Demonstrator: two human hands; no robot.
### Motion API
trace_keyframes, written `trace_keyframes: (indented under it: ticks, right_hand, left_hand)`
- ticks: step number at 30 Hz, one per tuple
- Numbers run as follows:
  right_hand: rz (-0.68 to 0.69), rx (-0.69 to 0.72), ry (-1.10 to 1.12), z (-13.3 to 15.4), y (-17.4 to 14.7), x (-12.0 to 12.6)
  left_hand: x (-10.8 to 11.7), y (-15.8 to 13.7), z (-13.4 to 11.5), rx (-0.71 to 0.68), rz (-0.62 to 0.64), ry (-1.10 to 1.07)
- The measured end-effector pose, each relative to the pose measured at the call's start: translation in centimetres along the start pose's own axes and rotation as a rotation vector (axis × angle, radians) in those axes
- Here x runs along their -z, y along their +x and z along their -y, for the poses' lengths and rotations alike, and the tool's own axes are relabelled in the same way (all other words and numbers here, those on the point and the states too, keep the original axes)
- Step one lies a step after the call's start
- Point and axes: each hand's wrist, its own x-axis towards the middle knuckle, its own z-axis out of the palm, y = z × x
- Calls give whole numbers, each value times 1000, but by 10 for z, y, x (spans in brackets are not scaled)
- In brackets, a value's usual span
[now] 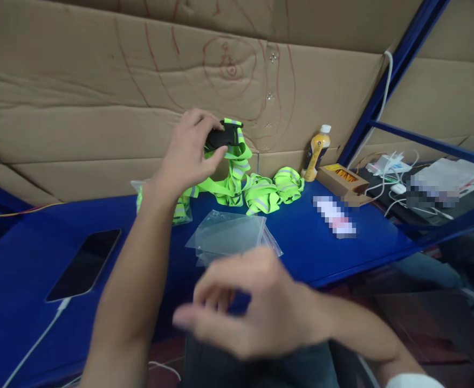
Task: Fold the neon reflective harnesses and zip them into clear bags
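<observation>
My left hand (194,148) is raised over the back of the blue table, its fingers closed on the black plastic buckle (222,137) of a neon-green reflective strap (237,180). The strap hangs from the buckle in loose folds down to the table. My right hand (253,302), smeared by motion, is in front of the table's near edge. Its fingers are curved and the thumb stands apart, with nothing between them. Beyond it lie several clear plastic bags (231,234). Two bundled green straps (263,194) rest right of the hanging one.
A bagged green strap (182,210) sits behind my left forearm. A phone (85,264) with a white cable lies at the left. At the right are a yellow bottle (316,153), a cardboard box (348,183) and a blurred-out packet (334,216). Cardboard (79,129) walls the back.
</observation>
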Motion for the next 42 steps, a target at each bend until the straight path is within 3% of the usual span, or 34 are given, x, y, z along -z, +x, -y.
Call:
trace_keyframes:
  ticks: [5,8,10,12,15,21,27,32,38,42]
  right_hand:
    - [-449,116,-489,-50,115,69]
    - [-463,-17,-453,-104,164,87]
    - [-382,-8,-329,-136,179,88]
    - [-371,5,-256,-158,185,88]
    - [-380,-15,-224,-169,185,92]
    - [-400,-38,-228,-160,182,102]
    - [-437,-1,-232,-146,178,101]
    - [-466,20,-275,-134,177,97]
    - [-579,-18,-344,-145,177,107]
    - [-721,-65,-241,-159,175,127]
  left_hand:
    - [5,3,-13,-55,-70,-50]
    - [9,1,-16,-30,-57,-50]
    - [9,0,-14,-26,-40,-63]
    - [7,-2,-11,-32,-28,-83]
    - [4,-4,-7,-35,9,-92]
    - [6,-2,-5,-56,85,-56]
    - [16,-1,-13,-97,48,-16]
    - [19,-1,-25,-45,15,-33]
    - [20,0,-23,14,61,-83]
    - [15,-1,-12,57,3,-80]
